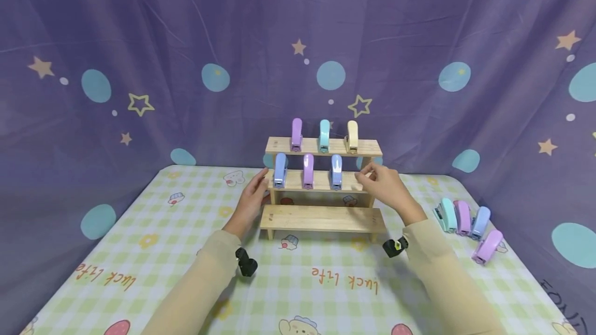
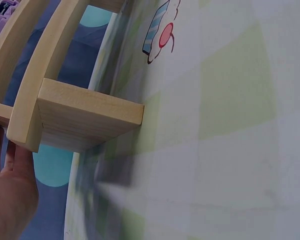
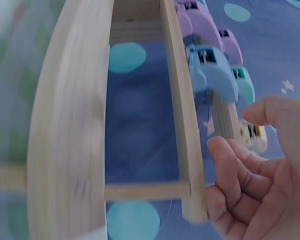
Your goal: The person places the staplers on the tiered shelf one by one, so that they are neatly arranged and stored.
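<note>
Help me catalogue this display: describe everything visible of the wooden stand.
The stand looks like pale, grained wood: three plank shelves on legs, stepping up toward the back. It stands upright on the checked tablecloth, with three staplers on each upper shelf. The left hand touches its left end; whether the right hand touches it is unclear.

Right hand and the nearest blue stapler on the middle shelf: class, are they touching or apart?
Apart. The head view shows a bare strip of middle shelf between the right hand and the blue stapler.
</note>
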The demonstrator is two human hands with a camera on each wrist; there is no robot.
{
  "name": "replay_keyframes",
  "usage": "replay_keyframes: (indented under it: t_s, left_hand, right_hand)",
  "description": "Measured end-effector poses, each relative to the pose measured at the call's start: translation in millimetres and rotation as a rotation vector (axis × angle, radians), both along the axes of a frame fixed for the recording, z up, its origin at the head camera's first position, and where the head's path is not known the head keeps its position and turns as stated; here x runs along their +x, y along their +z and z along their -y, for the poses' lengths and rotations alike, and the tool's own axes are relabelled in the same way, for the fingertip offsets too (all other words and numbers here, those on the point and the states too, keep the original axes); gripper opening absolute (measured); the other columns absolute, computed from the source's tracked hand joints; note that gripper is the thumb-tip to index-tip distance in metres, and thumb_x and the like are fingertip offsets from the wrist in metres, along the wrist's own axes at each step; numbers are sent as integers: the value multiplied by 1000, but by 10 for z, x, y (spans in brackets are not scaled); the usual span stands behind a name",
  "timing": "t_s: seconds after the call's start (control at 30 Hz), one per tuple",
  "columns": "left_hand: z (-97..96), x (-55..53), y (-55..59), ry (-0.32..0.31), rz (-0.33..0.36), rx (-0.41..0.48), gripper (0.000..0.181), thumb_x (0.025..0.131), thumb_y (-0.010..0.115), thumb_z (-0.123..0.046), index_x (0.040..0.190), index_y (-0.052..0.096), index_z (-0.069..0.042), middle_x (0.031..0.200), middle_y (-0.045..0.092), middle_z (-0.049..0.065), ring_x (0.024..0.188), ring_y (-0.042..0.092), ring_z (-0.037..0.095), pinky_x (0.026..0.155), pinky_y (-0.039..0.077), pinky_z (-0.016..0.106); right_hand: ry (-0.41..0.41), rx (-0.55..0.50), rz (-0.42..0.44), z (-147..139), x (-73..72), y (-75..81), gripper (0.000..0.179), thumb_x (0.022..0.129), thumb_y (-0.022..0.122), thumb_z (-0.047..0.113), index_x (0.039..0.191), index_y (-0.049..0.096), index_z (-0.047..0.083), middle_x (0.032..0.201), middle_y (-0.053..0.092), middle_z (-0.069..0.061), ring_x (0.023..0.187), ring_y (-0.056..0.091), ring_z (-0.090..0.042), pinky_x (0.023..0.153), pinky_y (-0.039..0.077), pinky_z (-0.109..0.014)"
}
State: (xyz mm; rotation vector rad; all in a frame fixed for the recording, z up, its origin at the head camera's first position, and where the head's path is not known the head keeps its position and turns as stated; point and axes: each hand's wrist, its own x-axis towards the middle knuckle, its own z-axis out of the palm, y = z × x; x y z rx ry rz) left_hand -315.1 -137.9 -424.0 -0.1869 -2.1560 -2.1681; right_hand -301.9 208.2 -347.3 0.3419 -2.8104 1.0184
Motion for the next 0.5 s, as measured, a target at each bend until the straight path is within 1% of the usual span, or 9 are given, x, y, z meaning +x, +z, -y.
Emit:
replay_keyframes:
  t_s: [0.1,0.17,0.3,0.33,0.5]
  left_hand:
    - [6,-5,-6,-8,3,4,51,110,43,-27,158,33,-15,156,37,14,137,42,34,113,40,48]
    - [7,-6,-6,-14,3,2,50,110,43,-27,158,33,-17,157,36,13,138,42,34,113,39,48]
    - [4,9,6,-19,8,-8,49,110,43,-29,158,34,-22,158,37,9,139,42,32,113,39,47]
    - [-1,35,45,-23,13,-6,50,110,43,-28,158,33,-21,158,36,10,139,42,33,114,39,48]
    - [-9,35,48,-30,3,19,50,110,42,-25,158,31,-16,158,35,15,139,40,36,114,37,50]
  right_hand:
    - [-19,11,-12,-144,42,-18,37,100,55,43,111,63,8,81,65,-7,64,58,-22,57,48,-34]
    - [-29,12,-3,-248,80,-31,39,101,54,43,112,62,7,81,66,-7,65,58,-21,55,48,-34]
    - [-44,22,15,-474,164,-59,41,102,53,44,114,60,5,80,67,-4,68,61,-20,56,49,-34]
    - [-51,28,17,-533,184,-63,40,102,53,44,113,59,5,79,67,-3,68,62,-19,56,49,-33]
    - [-81,63,13,-849,299,-78,39,102,54,41,112,60,4,79,68,-1,70,65,-17,59,51,-33]
